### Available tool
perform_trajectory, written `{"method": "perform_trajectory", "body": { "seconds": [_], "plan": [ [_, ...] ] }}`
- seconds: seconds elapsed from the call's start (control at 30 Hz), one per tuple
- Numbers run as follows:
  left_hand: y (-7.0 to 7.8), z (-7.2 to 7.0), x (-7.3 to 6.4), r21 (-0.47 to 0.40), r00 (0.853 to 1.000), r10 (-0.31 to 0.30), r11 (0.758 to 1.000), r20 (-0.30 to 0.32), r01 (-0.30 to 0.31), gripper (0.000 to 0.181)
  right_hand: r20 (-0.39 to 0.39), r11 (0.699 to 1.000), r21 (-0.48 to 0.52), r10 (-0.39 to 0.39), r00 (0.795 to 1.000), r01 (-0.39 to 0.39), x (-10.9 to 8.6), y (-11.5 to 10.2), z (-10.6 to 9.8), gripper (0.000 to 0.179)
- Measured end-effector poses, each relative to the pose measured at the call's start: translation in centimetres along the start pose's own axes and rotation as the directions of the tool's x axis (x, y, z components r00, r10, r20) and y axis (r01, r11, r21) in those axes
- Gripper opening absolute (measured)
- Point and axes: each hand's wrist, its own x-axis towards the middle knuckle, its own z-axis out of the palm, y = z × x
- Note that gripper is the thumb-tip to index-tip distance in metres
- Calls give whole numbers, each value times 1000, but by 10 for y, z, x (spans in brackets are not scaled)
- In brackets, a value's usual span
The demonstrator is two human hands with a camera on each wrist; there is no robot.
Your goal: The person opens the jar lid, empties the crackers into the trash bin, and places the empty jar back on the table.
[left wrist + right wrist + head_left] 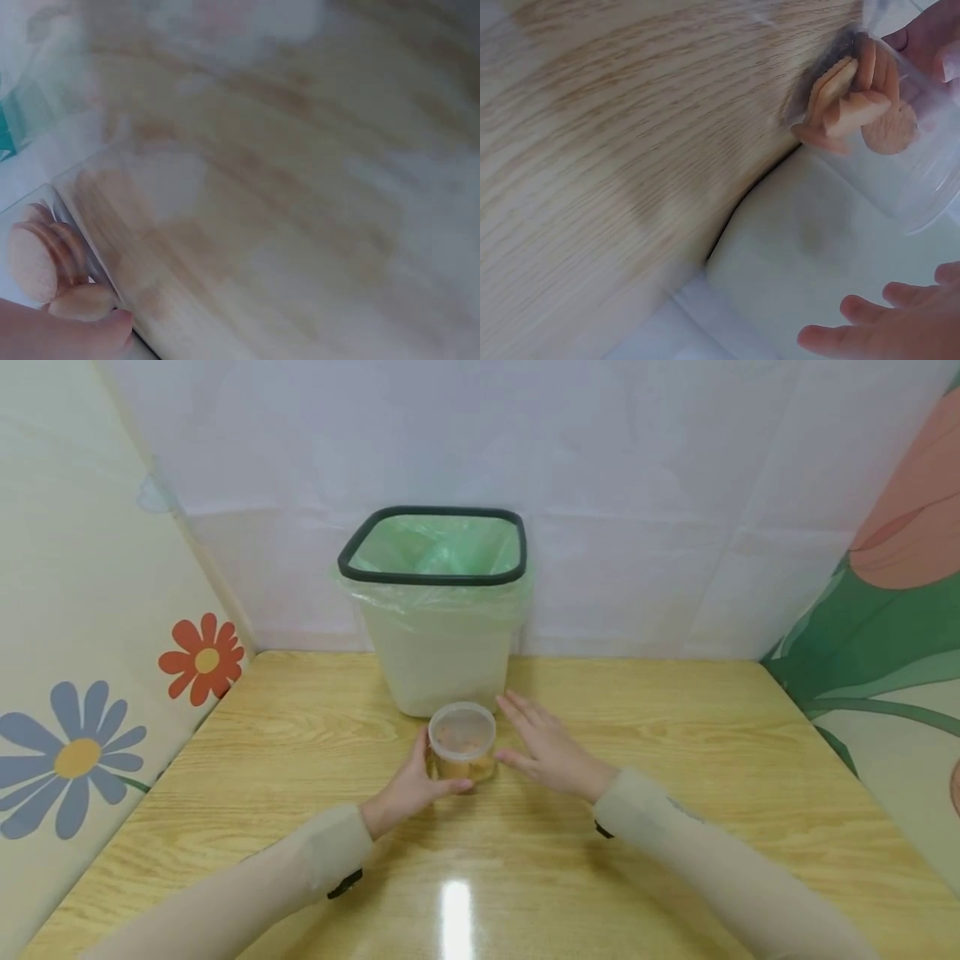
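Observation:
A clear plastic tub [462, 735] with a round translucent lid is on the wooden table, just in front of a bin. Round biscuits [889, 127] lie bunched at its bottom in the right wrist view. My left hand [408, 787] grips the tub from the left side, thumb in front and fingers behind. In the left wrist view its thumb [71, 330] lies against the clear wall by the biscuits. To the right of the tub, my right hand [553, 750] is held with fingers extended, holding nothing; in the right wrist view it is apart from the tub.
The pale bin [450, 660] stands behind the tub, with a dark rim [427, 580] and a thin green bag [420, 543] lining it. A white cloth [637, 485] hangs at the table's far edge. Flower-printed panels flank the table [675, 718] on both sides.

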Motion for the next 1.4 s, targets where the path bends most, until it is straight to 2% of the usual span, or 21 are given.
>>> {"method": "perform_trajectory", "body": {
  "seconds": [0.17, 0.37, 0.57, 0.7, 1.03, 1.27, 1.4],
  "plan": [
    [-1, -1, 2, 9, 999, 40, 999, 20, -40, 108, 9, 1000, 15, 1, 1000, -1, 5, -5, 2, 77],
    [-2, 1, 4, 8, 999, 28, 1000, 20, -28, 110, 9, 1000, 1, -22, 1000, 22, 10, -5, 7, 77],
    [-2, 2, 6, -55, 998, 46, 998, 33, -44, 107, 5, 999, -14, -46, 999, 46, 16, -7, 11, 77],
    [-1, 0, 9, -119, 994, 81, 990, 70, -73, 107, 13, 999, -18, -30, 999, 31, 20, -10, 14, 77],
    [-3, -8, 15, -138, 976, 163, 980, 144, -143, 106, 30, 996, -86, -32, 999, 34, 34, -15, 19, 76],
    [-1, -9, 14, -127, 982, 122, 986, 145, -104, 105, 50, 994, -107, -28, 998, 33, 45, -21, 21, 74],
    [0, -9, 13, -128, 985, 95, 989, 143, -77, 105, 45, 992, -108, -64, 997, 69, 50, -24, 22, 71]
  ]
}}
